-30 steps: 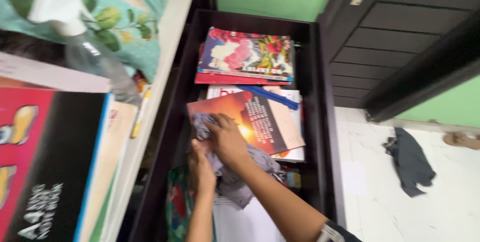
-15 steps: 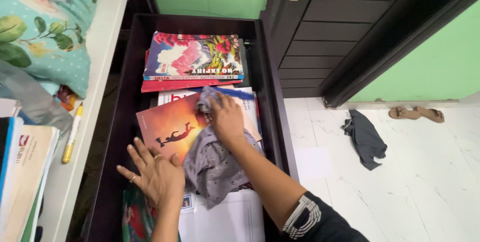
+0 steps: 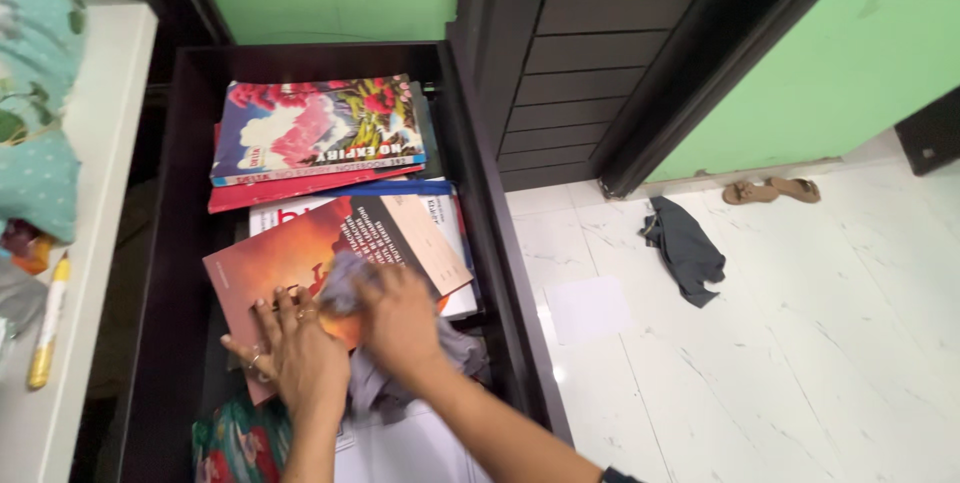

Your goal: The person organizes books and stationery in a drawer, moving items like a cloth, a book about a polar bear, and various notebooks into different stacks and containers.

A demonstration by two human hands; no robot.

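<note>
An open dark wooden drawer (image 3: 190,143) holds stacked books. My right hand (image 3: 398,318) presses a crumpled grey cloth (image 3: 372,383) onto an orange-red book (image 3: 290,258) that lies slanted on the pile. My left hand (image 3: 290,353), with rings on its fingers, lies flat with fingers spread on the near corner of the same book. A notebook with a colourful red, white and green cover (image 3: 315,128) tops the stack at the back of the drawer.
A white surface (image 3: 70,243) at the left carries a yellow marker (image 3: 45,328) and a teal floral pillow (image 3: 35,143). A dark door (image 3: 600,53) stands beside the drawer. A dark cloth (image 3: 685,248) and brown sandals (image 3: 770,190) lie on the white marble floor.
My right hand has dragged the grey cloth back toward me along the orange-red book. My left hand has moved up onto the book's near corner. The view has shifted right.
</note>
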